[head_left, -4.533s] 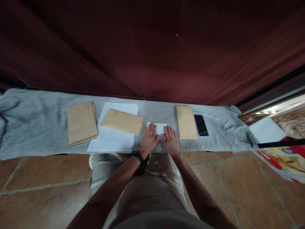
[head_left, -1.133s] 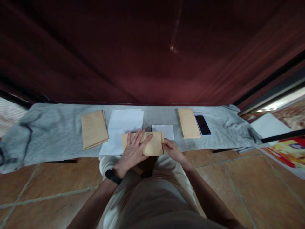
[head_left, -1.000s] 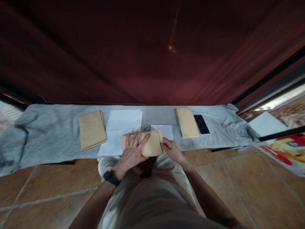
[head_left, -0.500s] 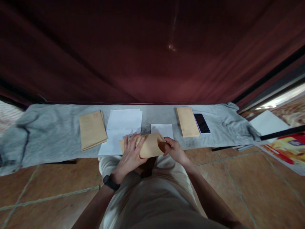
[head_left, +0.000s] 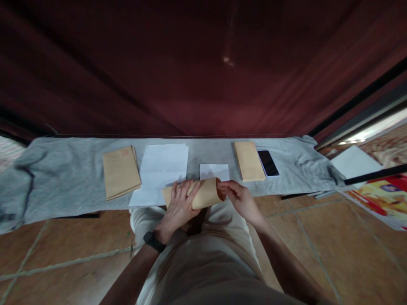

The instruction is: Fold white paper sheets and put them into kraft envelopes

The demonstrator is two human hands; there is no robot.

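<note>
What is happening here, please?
A person holds a brown envelope with both hands over the near edge of a grey cloth. The left hand grips its middle; the right hand is at its bulging right end. A small folded white paper lies just behind it. Loose white sheets, two envelope stacks and a phone lie on the cloth.
</note>
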